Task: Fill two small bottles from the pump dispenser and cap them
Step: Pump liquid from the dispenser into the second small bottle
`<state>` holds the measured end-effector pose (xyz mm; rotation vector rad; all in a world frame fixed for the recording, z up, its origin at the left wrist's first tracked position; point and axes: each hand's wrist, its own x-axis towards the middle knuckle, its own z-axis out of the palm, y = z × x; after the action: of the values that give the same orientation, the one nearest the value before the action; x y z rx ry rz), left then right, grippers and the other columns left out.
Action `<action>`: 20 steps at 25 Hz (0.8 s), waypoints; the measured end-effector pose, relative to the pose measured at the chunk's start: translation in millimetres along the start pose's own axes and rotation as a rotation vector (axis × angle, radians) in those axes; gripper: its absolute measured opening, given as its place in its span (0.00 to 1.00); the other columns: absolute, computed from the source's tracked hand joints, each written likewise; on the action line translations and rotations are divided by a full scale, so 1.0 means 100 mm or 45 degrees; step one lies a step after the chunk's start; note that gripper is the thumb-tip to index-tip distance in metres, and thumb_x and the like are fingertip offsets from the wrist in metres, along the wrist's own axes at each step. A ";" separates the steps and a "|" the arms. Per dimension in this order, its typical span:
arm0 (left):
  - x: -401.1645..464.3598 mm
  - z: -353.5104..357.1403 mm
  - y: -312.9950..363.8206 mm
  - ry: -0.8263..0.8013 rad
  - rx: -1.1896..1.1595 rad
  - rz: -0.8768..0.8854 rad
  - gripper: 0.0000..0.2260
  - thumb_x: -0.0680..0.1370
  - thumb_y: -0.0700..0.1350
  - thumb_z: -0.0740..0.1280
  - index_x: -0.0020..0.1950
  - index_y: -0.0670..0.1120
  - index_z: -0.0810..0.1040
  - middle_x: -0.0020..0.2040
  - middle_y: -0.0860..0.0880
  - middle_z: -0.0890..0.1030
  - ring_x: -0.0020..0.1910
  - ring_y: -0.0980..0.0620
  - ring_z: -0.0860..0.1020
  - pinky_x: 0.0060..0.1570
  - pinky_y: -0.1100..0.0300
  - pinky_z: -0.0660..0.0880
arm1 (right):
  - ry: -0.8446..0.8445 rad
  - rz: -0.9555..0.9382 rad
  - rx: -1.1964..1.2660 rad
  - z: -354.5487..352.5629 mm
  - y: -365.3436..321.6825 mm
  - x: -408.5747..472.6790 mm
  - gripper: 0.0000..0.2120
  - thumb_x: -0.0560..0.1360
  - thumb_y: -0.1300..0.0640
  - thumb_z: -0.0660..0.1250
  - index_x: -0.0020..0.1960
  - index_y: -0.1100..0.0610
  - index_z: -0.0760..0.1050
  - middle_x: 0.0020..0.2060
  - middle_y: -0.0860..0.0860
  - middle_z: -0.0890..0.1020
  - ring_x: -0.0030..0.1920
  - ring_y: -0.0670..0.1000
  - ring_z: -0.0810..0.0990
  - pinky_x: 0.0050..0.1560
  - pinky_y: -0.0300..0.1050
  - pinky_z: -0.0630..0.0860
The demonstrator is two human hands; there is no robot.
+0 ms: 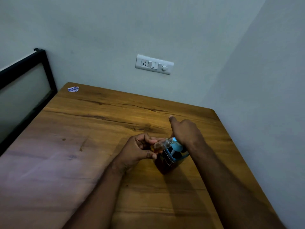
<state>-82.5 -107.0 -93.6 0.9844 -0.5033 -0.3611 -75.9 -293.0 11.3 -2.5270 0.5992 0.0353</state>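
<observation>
A pump dispenser point(168, 162) with dark amber liquid and a light blue pump head stands on the wooden table point(99, 123). My right hand point(184, 133) presses down on the pump head, its index finger sticking out. My left hand point(140, 149) holds a small clear bottle point(160, 145), tilted on its side, with its mouth at the pump's spout. Amber liquid shows inside the small bottle. Only one small bottle is in view, and I see no caps.
A crumpled blue-and-white wrapper point(73, 89) lies at the table's far left corner. A small drip mark point(80, 150) sits left of my hands. A switch panel point(154, 64) is on the wall behind. A black metal frame point(24, 70) runs along the table's left side.
</observation>
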 end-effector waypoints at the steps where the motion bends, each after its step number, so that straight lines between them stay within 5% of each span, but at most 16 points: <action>1: -0.01 0.00 -0.01 0.011 0.006 0.002 0.19 0.60 0.43 0.87 0.45 0.46 0.83 0.62 0.38 0.85 0.63 0.42 0.84 0.51 0.52 0.85 | -0.002 -0.016 -0.015 0.00 0.00 -0.01 0.39 0.82 0.29 0.54 0.54 0.61 0.87 0.51 0.58 0.88 0.48 0.58 0.86 0.56 0.56 0.85; 5: -0.02 0.03 0.00 0.023 0.032 0.012 0.19 0.60 0.44 0.87 0.45 0.48 0.84 0.62 0.41 0.86 0.60 0.44 0.85 0.51 0.53 0.85 | -0.013 -0.072 0.047 -0.04 -0.02 -0.01 0.41 0.84 0.27 0.51 0.47 0.59 0.89 0.48 0.56 0.89 0.48 0.57 0.87 0.59 0.56 0.83; 10: -0.02 0.03 0.02 0.039 0.020 0.033 0.17 0.61 0.41 0.86 0.46 0.50 0.85 0.61 0.43 0.87 0.63 0.45 0.84 0.53 0.54 0.84 | 0.240 -0.153 0.491 0.07 0.02 -0.10 0.34 0.86 0.36 0.56 0.36 0.56 0.87 0.35 0.50 0.89 0.41 0.52 0.89 0.57 0.58 0.85; 20: 0.06 0.20 -0.13 0.056 0.021 0.064 0.19 0.68 0.18 0.70 0.50 0.38 0.75 0.62 0.44 0.86 0.68 0.48 0.81 0.59 0.56 0.81 | 0.236 -0.059 0.244 -0.16 0.06 0.04 0.24 0.80 0.43 0.62 0.35 0.55 0.86 0.32 0.47 0.89 0.39 0.50 0.89 0.54 0.57 0.86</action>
<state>-89.6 -130.8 -94.3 0.9919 -0.4912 -0.2902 -76.2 -307.8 21.5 -2.3717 0.5859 -0.2639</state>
